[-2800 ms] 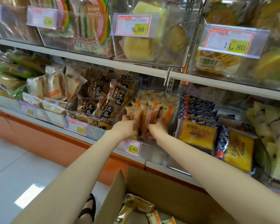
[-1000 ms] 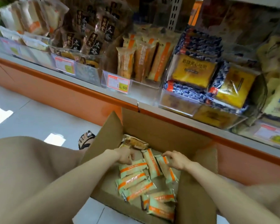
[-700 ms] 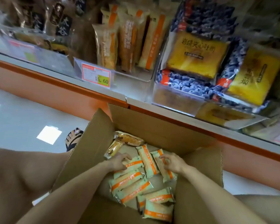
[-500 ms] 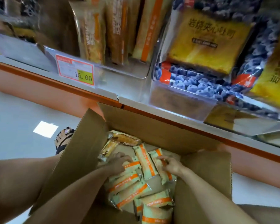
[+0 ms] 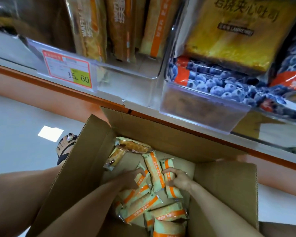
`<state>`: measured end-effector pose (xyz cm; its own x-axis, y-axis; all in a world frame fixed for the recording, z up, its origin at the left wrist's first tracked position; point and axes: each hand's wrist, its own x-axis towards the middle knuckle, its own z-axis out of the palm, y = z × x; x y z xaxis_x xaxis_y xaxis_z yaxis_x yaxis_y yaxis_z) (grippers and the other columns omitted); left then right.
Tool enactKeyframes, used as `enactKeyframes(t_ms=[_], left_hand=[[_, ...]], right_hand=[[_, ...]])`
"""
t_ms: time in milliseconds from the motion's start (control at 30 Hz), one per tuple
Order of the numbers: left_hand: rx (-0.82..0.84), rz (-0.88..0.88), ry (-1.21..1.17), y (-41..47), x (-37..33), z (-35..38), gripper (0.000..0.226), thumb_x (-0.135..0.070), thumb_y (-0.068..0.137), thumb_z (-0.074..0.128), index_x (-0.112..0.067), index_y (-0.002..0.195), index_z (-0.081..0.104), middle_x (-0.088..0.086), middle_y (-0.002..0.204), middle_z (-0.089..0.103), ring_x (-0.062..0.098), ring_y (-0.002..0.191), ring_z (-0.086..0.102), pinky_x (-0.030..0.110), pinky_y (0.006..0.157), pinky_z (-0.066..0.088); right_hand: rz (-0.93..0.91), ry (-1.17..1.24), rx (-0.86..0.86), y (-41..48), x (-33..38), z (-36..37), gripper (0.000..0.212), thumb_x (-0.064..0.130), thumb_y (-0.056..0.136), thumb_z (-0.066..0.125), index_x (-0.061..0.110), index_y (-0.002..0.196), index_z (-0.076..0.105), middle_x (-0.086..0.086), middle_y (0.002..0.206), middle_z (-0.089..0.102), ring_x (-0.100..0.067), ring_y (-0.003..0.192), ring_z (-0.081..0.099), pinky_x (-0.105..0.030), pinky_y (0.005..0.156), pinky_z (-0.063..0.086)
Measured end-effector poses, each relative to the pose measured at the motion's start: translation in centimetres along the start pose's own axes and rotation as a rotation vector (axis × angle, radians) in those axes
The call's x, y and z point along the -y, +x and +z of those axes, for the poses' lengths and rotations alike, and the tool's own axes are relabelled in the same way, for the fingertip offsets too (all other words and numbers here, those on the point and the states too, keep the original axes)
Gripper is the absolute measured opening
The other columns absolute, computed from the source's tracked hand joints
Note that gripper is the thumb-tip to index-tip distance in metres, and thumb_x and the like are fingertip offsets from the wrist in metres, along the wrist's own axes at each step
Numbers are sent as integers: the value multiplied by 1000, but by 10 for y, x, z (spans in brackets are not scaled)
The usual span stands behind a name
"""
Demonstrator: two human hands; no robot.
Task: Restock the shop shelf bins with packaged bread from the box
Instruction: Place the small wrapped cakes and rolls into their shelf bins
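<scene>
Cardboard box (image 5: 161, 134): 1
Orange-striped bread packs (image 5: 153, 170) in box: about 8, some overlapped
Clear-wrapped waffle packs (image 5: 132, 147) in box: 2
Hands in box: 2, left hand (image 5: 129, 178) and right hand (image 5: 178, 178)
Upright packs (image 5: 120, 26) in clear bin (image 5: 126, 79): 3
Price tag (image 5: 68, 72): 1
Sandalled foot (image 5: 65, 149): 1

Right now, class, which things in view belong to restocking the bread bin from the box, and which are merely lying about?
Job: cardboard box; orange-striped packs inside it; left hand and right hand, both on those packs; clear bin holding matching packs.
Lying about: price tag; blueberry-print packs; yellow toast pack; sandalled foot beside the box.
</scene>
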<state>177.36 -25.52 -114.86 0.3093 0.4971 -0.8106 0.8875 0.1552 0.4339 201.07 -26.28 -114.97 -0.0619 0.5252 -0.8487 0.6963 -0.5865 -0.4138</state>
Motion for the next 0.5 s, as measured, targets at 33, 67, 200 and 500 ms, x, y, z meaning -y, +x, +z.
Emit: enactKeyframes(t_ms=[33,67,200,500], left_hand=[[24,-2,-6,-2,-4,1,58,-17,85,63,-29,136,40,5,143,37,28,130,38,36,105,34],[20,19,-5,-5,-8,1,55,-15,84,63,-30,133,42,7,140,40,27,126,42,36,102,38],[-34,53,-3,-20,-10,2,48,-9,84,61,-31,124,46,7,128,43,23,112,48,30,88,45],[-135,168,-75,-102,-43,-59,48,-8,83,59,-37,119,45,4,137,41,19,101,53,24,72,46]], right_hand=[[-3,7,-4,-2,3,3,45,6,81,68,49,93,60,0,123,53,-17,108,55,-28,91,50],[-6,10,-14,-3,7,6,45,6,80,68,49,90,59,0,122,54,-18,107,56,-28,89,51],[-48,-17,-63,-17,22,12,45,-2,80,61,43,83,57,-2,122,50,-18,103,56,-19,68,50],[-295,-236,-95,-101,82,-22,40,8,81,67,40,102,56,-1,131,46,-21,118,46,-29,93,42]])
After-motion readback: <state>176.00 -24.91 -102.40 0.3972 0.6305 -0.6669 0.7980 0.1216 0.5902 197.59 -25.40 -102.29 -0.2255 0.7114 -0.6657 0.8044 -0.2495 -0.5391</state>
